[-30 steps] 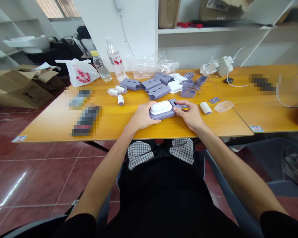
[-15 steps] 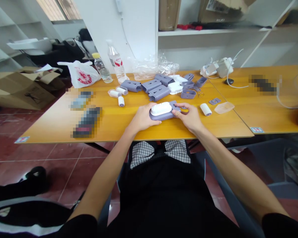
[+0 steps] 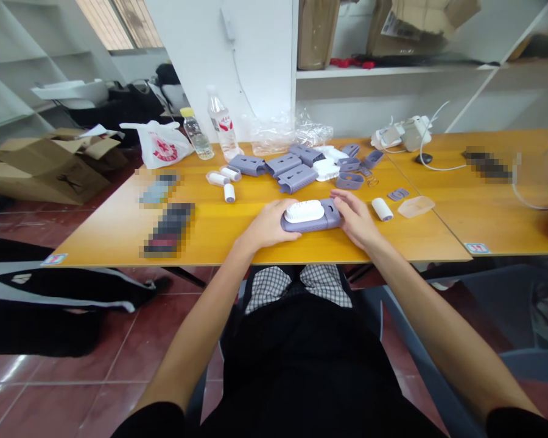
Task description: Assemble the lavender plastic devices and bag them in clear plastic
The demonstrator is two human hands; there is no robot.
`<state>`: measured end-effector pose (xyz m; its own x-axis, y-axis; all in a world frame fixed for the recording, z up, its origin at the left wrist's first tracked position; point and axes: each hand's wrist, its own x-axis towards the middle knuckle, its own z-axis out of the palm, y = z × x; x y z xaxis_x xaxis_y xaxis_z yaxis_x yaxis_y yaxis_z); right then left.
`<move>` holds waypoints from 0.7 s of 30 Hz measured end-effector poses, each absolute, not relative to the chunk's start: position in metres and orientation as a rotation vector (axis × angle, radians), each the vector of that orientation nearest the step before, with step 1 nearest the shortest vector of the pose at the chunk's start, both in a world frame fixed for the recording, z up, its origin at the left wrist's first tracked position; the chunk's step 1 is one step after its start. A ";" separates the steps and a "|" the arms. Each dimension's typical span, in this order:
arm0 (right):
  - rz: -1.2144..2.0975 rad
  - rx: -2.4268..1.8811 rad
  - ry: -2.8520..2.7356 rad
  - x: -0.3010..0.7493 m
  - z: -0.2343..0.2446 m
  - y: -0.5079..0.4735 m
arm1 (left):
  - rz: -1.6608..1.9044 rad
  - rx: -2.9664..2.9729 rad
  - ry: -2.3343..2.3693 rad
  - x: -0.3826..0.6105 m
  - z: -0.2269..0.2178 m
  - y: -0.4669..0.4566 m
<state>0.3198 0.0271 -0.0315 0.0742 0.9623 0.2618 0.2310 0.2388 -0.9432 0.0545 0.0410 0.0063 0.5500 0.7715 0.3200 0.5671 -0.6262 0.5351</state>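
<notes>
Near the table's front edge I hold a purple-grey plastic housing [image 3: 311, 225] with a white ribbed oval piece [image 3: 305, 211] on its upper face. My left hand [image 3: 271, 226] is wrapped round the left end, thumb along the front side. Against the right end, my right hand [image 3: 357, 220] presses with its fingers and palm on a purple-grey end cap [image 3: 333, 214] that has a dark slot. Beyond my hands lie several similar housings [image 3: 296, 178], loose end caps [image 3: 349, 180] and white ribbed pieces [image 3: 325, 170]. A white roller [image 3: 382, 209] lies right of my right hand.
White rollers [image 3: 229, 193] lie left of the housings. A translucent tray [image 3: 415, 207] and small flat purple parts [image 3: 398, 194] are at right. Two bottles [image 3: 223, 128], a plastic bag [image 3: 159, 146] and clear wrapping [image 3: 278, 134] stand behind. Two blurred items [image 3: 170, 228] lie at left.
My right hand has shifted from pinching the end cap to pressing on its end, and the cap sits squarer on the housing. The view has shifted slightly. A person's leg at left has moved.
</notes>
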 end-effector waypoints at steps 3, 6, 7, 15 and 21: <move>0.857 -1.212 -1.405 0.322 -0.031 0.026 | 0.770 2.433 1.090 0.055 0.006 0.041; 0.847 -1.252 -1.529 0.320 -0.028 0.019 | 0.791 2.417 1.106 0.055 0.005 0.041; 0.831 -1.264 -1.595 0.319 -0.027 0.017 | 0.803 2.405 1.112 0.055 0.005 0.041; 0.581 -1.368 -1.758 0.300 -0.029 0.005 | 0.855 2.361 1.163 0.052 0.007 0.040; 0.576 -1.407 -1.766 0.300 -0.028 0.004 | 0.838 2.374 1.171 0.051 0.006 0.041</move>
<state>0.3000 0.0041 -0.0281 -0.0733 0.9518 0.2978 0.5935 0.2816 -0.7539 0.0515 0.0413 0.0062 0.4799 0.8051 0.3485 0.5899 -0.5902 0.5510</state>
